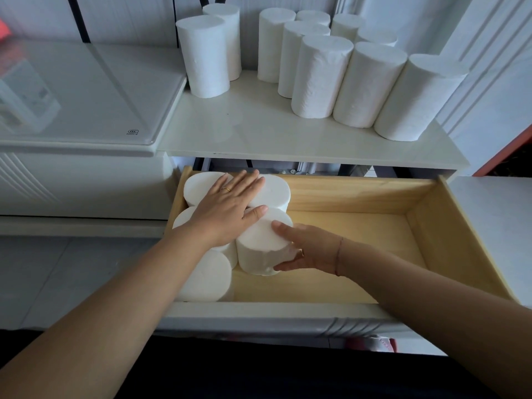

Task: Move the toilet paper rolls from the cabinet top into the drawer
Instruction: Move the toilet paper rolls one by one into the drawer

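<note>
Several white toilet paper rolls (319,79) stand upright on the white cabinet top (259,131). Below it the wooden drawer (431,214) is pulled open, with several rolls packed upright in its left end. My left hand (227,208) lies flat, fingers spread, on the tops of the back rolls. My right hand (308,249) grips the right side of the front roll (259,243), thumb on its top edge and fingers low on its wall. That roll stands on the drawer floor, touching its neighbours.
The drawer's right half shows bare wood floor (359,254). A glossy white glass-topped unit (80,99) adjoins the cabinet on the left. A white panelled wall (489,82) rises at the right, with an orange edge (506,151) beside it.
</note>
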Motion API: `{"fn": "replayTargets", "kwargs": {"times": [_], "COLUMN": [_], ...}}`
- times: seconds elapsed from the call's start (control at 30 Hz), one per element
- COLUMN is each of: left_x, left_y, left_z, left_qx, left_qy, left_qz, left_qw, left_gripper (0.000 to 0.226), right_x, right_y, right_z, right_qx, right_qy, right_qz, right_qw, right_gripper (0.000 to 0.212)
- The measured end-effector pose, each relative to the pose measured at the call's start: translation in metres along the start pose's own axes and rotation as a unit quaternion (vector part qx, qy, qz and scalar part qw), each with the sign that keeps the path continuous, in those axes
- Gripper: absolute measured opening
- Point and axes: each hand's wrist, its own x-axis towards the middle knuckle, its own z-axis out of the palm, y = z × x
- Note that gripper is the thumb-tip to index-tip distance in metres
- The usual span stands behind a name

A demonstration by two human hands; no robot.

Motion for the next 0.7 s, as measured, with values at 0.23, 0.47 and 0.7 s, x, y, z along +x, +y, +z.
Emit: {"fn": "replayTargets", "kwargs": {"times": [0.23,0.47,0.7], "left_x": [0.0,0.0,0.003], "left_y": [0.002,0.001,0.003], "left_z": [-0.002,-0.003,0.0], "left_qx": [-0.009,-0.038,-0.026], "left_qy": [-0.001,0.03,0.03], "left_qz": [-0.008,-0.001,0.026], "left_qw": [1.0,0.999,0.999], "left_gripper": [0.064,0.065,0.067], "right_x": [-0.012,0.023,0.079], "right_y": [-0.036,-0.105,-0.152], "right_z": [-0.014,-0.053,-0.079], "right_qx": [-0.316,-0.098,-0.093], "right_qy": [0.287,0.408,0.476], "right_qz": [-0.218,-0.393,-0.358], "right_qw": [0.878,0.818,0.798], "right_gripper": [0.03,0.035,0.074]}}
